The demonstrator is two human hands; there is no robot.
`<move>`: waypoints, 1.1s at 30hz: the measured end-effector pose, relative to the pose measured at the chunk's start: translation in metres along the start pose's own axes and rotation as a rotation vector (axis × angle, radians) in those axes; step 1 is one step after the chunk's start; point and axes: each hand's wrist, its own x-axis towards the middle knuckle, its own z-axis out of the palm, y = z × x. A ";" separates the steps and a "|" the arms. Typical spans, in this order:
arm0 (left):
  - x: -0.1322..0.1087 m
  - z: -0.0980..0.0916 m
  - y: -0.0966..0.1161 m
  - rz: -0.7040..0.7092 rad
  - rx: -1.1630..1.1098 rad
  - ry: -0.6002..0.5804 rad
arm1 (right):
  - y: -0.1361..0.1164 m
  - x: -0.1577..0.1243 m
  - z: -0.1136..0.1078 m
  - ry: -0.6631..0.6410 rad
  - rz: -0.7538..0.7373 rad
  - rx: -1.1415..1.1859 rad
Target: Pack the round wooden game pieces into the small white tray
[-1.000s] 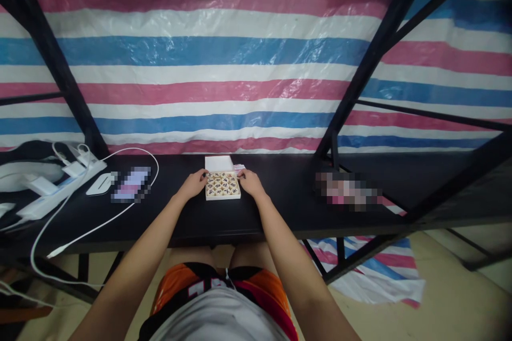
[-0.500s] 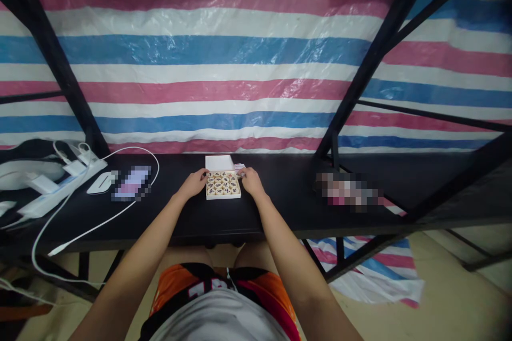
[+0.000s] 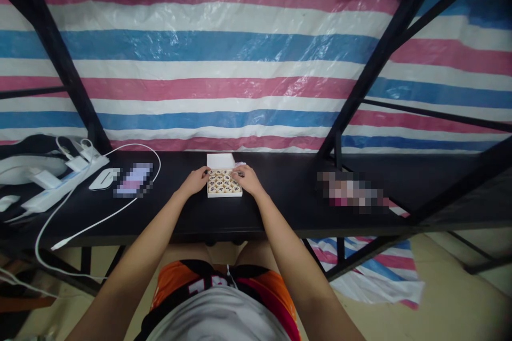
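Observation:
A small pale box (image 3: pixel 224 193) sits on the black table (image 3: pixel 280 208), filled with several round wooden pieces (image 3: pixel 221 184) that carry dark marks. My left hand (image 3: pixel 194 181) curls against the box's left side and holds it. My right hand (image 3: pixel 248 181) is at the box's right side. Its fingers are bent over the pieces in the far right corner, and what they pinch is too small to make out. A white lid (image 3: pixel 220 160) lies just behind the box.
At the left of the table lie a white power strip (image 3: pixel 60 187) with plugs, a white cable (image 3: pixel 100 217), a white oval object (image 3: pixel 103 178) and a blurred flat item (image 3: pixel 134 180). Another blurred item (image 3: pixel 352 191) lies at the right. Black frame bars (image 3: pixel 360 90) rise beside a striped tarp.
My right hand has slid left, from the box's right edge onto the pieces in its far right corner. The left hand and the box have stayed put.

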 end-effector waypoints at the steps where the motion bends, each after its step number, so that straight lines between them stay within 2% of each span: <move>1: 0.000 0.000 0.001 -0.002 0.000 0.003 | 0.000 0.000 -0.001 -0.005 0.000 -0.007; 8: -0.001 0.000 0.001 -0.022 -0.018 0.001 | 0.004 -0.003 -0.008 -0.070 0.032 -0.017; 11: -0.001 0.000 -0.001 -0.016 -0.018 0.005 | 0.006 -0.002 -0.009 -0.106 0.003 -0.015; 17: -0.001 -0.001 0.000 -0.015 -0.022 -0.006 | 0.000 -0.005 -0.013 -0.048 -0.096 0.053; 21: -0.001 -0.002 0.001 -0.026 -0.020 -0.009 | -0.005 -0.006 -0.016 -0.104 -0.079 0.139; 23: -0.001 -0.002 0.001 -0.027 -0.018 -0.006 | -0.004 -0.005 -0.017 -0.064 -0.058 0.186; 25: 0.000 -0.001 -0.001 -0.018 -0.013 0.002 | 0.002 -0.003 -0.019 0.071 0.000 0.195; 28: 0.001 0.002 -0.004 0.007 -0.012 0.010 | 0.016 -0.001 -0.025 0.256 0.227 0.106; 31: 0.003 0.003 -0.005 0.008 -0.011 0.013 | 0.027 -0.002 -0.029 0.208 0.421 -0.033; 33: 0.003 0.003 -0.006 -0.002 -0.004 0.011 | 0.030 -0.003 -0.029 0.139 0.454 -0.117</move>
